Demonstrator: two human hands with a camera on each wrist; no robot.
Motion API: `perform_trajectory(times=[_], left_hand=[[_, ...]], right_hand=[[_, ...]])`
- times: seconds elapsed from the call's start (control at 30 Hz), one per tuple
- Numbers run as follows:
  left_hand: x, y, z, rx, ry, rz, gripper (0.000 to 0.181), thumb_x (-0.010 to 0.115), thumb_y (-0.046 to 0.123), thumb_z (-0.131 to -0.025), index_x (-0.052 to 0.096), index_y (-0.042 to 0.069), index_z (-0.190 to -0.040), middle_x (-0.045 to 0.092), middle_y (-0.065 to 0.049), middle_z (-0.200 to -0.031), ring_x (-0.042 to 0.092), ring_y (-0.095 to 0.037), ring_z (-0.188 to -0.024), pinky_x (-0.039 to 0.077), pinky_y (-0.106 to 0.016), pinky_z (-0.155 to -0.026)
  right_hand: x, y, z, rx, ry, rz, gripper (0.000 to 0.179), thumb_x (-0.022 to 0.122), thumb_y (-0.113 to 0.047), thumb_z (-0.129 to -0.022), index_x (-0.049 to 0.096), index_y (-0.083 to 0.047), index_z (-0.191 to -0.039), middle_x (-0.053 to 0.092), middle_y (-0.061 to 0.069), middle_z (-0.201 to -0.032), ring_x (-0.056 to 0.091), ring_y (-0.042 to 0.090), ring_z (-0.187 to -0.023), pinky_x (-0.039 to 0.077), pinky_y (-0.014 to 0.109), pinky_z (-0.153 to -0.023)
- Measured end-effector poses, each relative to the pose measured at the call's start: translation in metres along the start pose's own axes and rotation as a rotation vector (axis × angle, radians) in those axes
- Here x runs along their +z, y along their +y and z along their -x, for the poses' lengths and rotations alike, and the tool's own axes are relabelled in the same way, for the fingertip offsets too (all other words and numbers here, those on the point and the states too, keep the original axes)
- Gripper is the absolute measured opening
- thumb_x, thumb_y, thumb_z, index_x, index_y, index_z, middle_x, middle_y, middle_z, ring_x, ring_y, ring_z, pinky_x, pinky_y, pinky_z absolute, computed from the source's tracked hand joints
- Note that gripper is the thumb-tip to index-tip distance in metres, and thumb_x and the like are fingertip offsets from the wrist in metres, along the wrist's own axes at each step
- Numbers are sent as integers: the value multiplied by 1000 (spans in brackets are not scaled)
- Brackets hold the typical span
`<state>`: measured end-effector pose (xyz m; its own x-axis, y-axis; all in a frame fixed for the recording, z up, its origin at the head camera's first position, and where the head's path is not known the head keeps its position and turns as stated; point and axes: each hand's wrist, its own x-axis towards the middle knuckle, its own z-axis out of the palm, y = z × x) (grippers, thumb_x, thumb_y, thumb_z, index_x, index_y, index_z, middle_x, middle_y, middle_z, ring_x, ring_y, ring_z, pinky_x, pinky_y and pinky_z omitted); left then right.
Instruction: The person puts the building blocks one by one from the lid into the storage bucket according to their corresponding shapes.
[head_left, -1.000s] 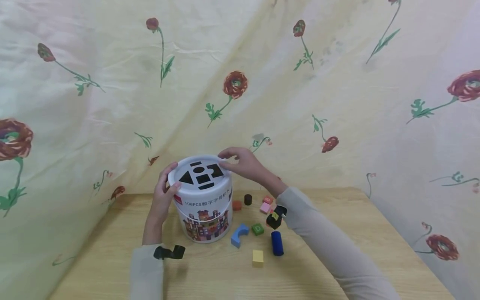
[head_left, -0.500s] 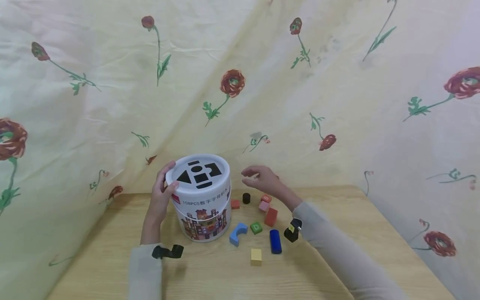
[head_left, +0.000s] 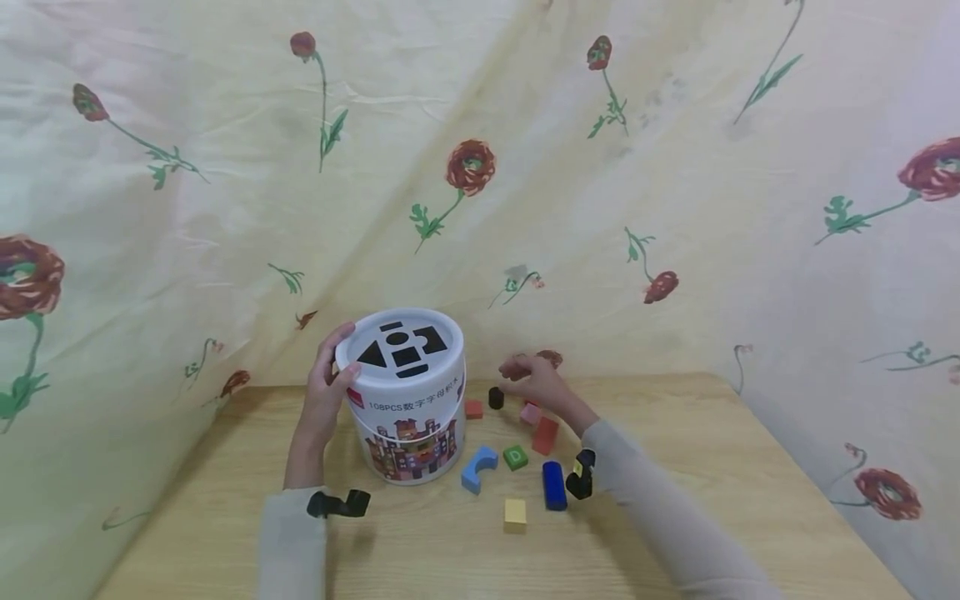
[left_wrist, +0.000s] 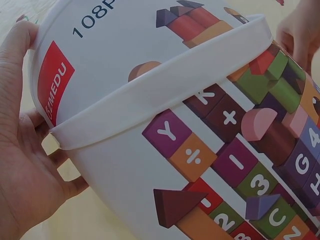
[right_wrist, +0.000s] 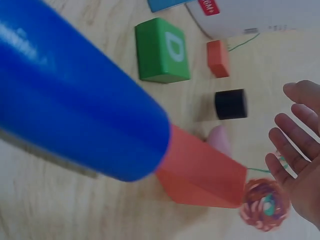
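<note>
a: one question first: which step is in hand?

b: i'd call it a reach for a loose piece. the left hand (head_left: pixel 324 385) grips the bucket (head_left: pixel 408 404) by the edge of its lid (head_left: pixel 415 336), around nine o'clock. the right hand (head_left: pixel 536 379) hovers above the table (head_left: pixel 675 425), fingers relaxed and apart, holding nothing.

a: where do the pieces lie from those right fingers?

b: by the head view, the black cylinder (head_left: pixel 496 398) is nearest, just off the fingertips toward seven o'clock, untouched. the pink block (head_left: pixel 530 413) sits near six o'clock from the palm, with the red block (head_left: pixel 545 435) past it, nearer half past five.

a: so which one is wanted?

b: can't tell; the black cylinder seems likeliest.

a: and the next move?

b: it calls for lowering the fingers, i'd judge, then pinching thumb against fingertips. a firm left grip would guard against the bucket, toward nine o'clock from the right hand, sliding.
</note>
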<state>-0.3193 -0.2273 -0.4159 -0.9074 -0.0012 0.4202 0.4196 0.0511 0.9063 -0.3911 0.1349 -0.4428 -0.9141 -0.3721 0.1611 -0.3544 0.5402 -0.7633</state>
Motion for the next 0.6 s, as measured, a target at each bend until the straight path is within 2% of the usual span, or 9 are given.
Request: perform_trajectory(times=[0.1, 0.2, 0.47, 0.6], left_hand=[[0, 1, 0, 0, 2, 0, 60, 51, 22, -99, 36, 26, -157, 45, -6, -151, 54, -30, -124, 55, -20, -91], [1, 1, 1, -3, 4, -2, 60, 51, 22, -99, 36, 27, -157, 44, -6, -152, 53, -31, -125, 55, -20, -90], [1, 2, 1, 7, 1, 2, 61, 51, 22, -98, 36, 26, -157, 42, -6, -153, 51, -31, -125, 55, -20, -90], [1, 1, 1, 12, 1, -1, 61, 51, 21, -98, 35, 26, -157, 42, -6, -153, 52, -25, -124, 55, -20, -91]], right_hand=[[5, 5, -1, 59, -15, -32, 39, 73, -12, -91, 65, 2, -127, 67, 23, -127, 62, 33, -116, 55, 43, -97], [9, 9, -2, 82, -18, -36, 40, 74, -11, -90, 65, 1, -127, 67, 22, -126, 62, 32, -115, 55, 42, -96], [20, 16, -9, 101, -2, -6, 39, 75, -8, -89, 66, 0, -126, 69, 16, -122, 65, 27, -108, 56, 40, -94], [24, 19, -12, 119, 4, 5, 39, 76, -8, -88, 67, 0, -125, 70, 14, -119, 65, 25, -104, 55, 39, -93]])
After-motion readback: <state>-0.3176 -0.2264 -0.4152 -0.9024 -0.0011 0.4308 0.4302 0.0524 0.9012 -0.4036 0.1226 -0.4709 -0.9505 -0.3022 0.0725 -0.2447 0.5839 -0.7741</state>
